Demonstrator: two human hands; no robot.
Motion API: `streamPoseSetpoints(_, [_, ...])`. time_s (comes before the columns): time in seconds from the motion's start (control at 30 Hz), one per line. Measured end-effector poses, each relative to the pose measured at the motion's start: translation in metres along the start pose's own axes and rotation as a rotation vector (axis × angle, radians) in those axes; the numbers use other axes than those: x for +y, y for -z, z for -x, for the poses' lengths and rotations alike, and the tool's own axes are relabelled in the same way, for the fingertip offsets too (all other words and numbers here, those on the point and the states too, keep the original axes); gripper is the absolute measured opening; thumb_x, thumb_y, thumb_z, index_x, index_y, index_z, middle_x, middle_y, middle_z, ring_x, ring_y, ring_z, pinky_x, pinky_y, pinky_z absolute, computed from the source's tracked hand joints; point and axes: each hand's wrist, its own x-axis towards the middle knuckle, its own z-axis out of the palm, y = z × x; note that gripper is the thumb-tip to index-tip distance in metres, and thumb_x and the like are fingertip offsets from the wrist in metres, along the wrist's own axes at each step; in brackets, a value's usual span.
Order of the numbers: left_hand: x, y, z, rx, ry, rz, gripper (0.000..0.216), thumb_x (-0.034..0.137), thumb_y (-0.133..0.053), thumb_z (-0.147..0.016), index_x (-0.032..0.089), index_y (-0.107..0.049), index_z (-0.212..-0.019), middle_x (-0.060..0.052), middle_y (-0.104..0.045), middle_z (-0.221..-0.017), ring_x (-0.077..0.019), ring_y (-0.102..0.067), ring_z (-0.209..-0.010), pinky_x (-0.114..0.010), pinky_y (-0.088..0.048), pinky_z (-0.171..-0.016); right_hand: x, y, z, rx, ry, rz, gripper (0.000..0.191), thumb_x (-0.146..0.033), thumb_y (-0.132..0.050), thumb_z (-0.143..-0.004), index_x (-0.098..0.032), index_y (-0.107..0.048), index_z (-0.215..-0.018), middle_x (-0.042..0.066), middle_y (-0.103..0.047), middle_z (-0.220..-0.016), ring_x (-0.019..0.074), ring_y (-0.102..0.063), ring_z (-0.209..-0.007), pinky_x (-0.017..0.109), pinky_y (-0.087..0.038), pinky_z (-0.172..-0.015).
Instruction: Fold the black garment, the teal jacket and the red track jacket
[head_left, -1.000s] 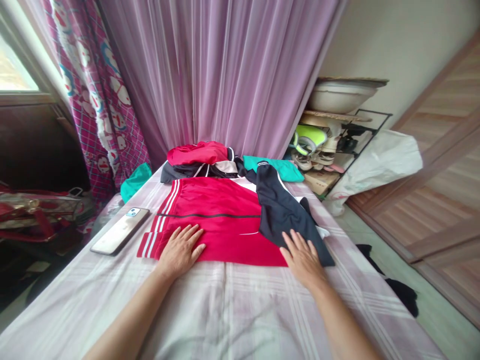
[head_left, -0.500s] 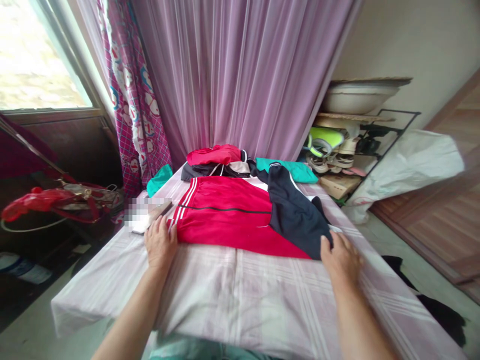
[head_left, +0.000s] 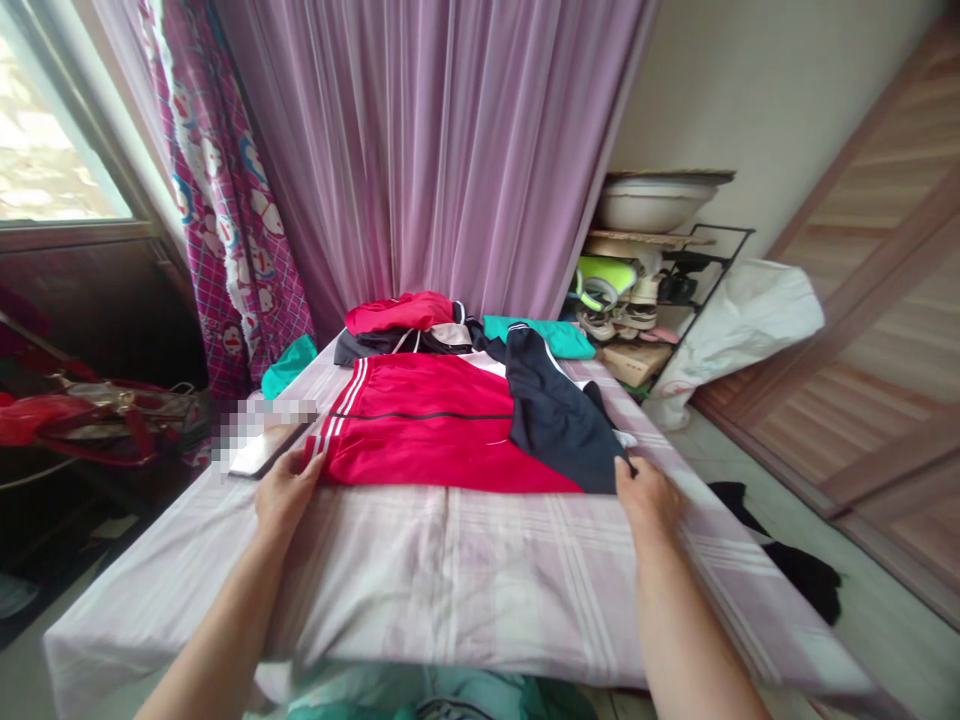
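A red zip-up jacket [head_left: 420, 445] with a dark navy sleeve lies flat on the cloth-covered table [head_left: 450, 580], its white-striped hem towards the left. My left hand [head_left: 286, 492] pinches the near corner of that striped hem. At the other end, my right hand [head_left: 649, 492] grips the edge of the navy sleeve [head_left: 566, 420], which is folded across the body. Beside my left hand lies a phone [head_left: 266, 447], partly blurred out.
Behind the jacket sits a heap of red and dark clothes [head_left: 405, 315]. A folded teal garment [head_left: 540, 335] lies at the back right, another teal cloth [head_left: 290, 367] at the left edge. A shoe rack [head_left: 720, 275] and white sack [head_left: 757, 315] stand at the right.
Both hands have closed on the jacket's near corners; the left was resting beside the hem with fingers forward. The camera view has turned slightly right.
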Motion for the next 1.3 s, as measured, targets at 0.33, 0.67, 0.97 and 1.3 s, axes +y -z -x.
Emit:
streamPoseSetpoints(0.33, [0.008,0.002,-0.008,0.019,-0.117,-0.269,0.049,0.058,-0.045,-0.089,0.021,-0.065,-0.115,-0.014,-0.075,-0.104,-0.0329,-0.069,-0.101,-0.038,-0.05,-0.08,0.008,0.013,-0.003,-0.126,-0.115,0.009,0.041,-0.045,-0.043,-0.093,-0.026,-0.072,-0.117,0.015,-0.075,-0.103,0.0324,-0.068,-0.09,0.04,-0.045,-0.072])
streamPoseSetpoints(0.67, [0.004,0.001,-0.01,0.047,-0.203,-0.351,0.062,0.057,-0.035,-0.094,0.02,-0.051,-0.14,-0.016,-0.074,-0.109,-0.0342,-0.068,-0.105,-0.044,-0.051,-0.086,-0.01,0.005,0.009,0.303,0.219,-0.099,0.046,-0.036,-0.039,-0.096,-0.012,-0.063,-0.128,0.019,-0.067,-0.126,0.0307,-0.057,-0.12,0.044,-0.039,-0.101])
streamPoseSetpoints(0.97, [0.032,-0.041,0.028,-0.086,-0.767,-0.533,0.047,0.042,-0.042,-0.095,0.027,-0.06,-0.135,-0.008,-0.055,-0.146,-0.029,-0.041,-0.142,-0.053,-0.021,-0.12,-0.075,-0.025,0.044,-0.184,0.662,0.044,0.055,-0.042,-0.037,-0.098,-0.018,-0.049,-0.145,0.012,-0.043,-0.154,0.0271,-0.038,-0.142,0.053,-0.026,-0.115])
streamPoseSetpoints(1.3, [0.032,-0.051,0.035,-0.112,-0.775,-0.582,0.052,0.047,-0.039,-0.097,0.024,-0.055,-0.141,-0.008,-0.051,-0.149,-0.0291,-0.037,-0.144,-0.055,-0.015,-0.121,-0.121,-0.007,0.083,-0.211,0.858,-0.086,0.058,-0.045,-0.032,-0.1,-0.021,-0.036,-0.154,0.01,-0.028,-0.162,0.0244,-0.023,-0.15,0.052,-0.014,-0.121])
